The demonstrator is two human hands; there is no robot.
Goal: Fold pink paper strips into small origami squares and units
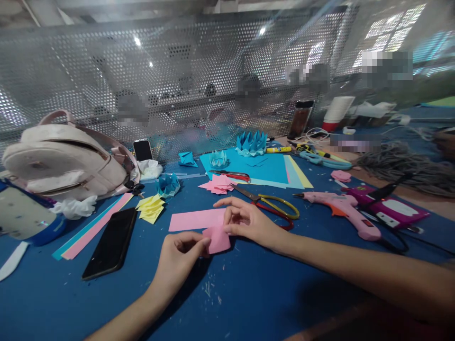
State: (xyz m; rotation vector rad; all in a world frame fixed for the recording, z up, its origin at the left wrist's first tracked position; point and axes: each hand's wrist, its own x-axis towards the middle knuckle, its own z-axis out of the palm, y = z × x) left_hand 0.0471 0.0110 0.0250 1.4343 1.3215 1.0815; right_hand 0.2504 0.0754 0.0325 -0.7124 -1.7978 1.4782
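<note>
A small pink paper square (218, 240) is held between both hands just above the blue table. My left hand (181, 253) pinches its left edge between thumb and fingers. At its upper right corner, my right hand (249, 222) grips it with thumb and forefinger. Behind the square lies a pink paper strip (194, 220), partly covered by my right hand. Scissors (273, 206) with red and yellow handles rest beyond that hand. A pile of pink paper pieces (218, 184) sits behind the strip, and yellow paper pieces (151, 208) lie to the left.
A black phone (110, 244) and coloured strips (94, 227) lie left, before a pale backpack (67, 156). Folded blue paper crowns (251, 143) and paper sheets (270, 166) are at the back. On the right are a pink glue gun (341, 208) and a purple box (391, 208) with a cable.
</note>
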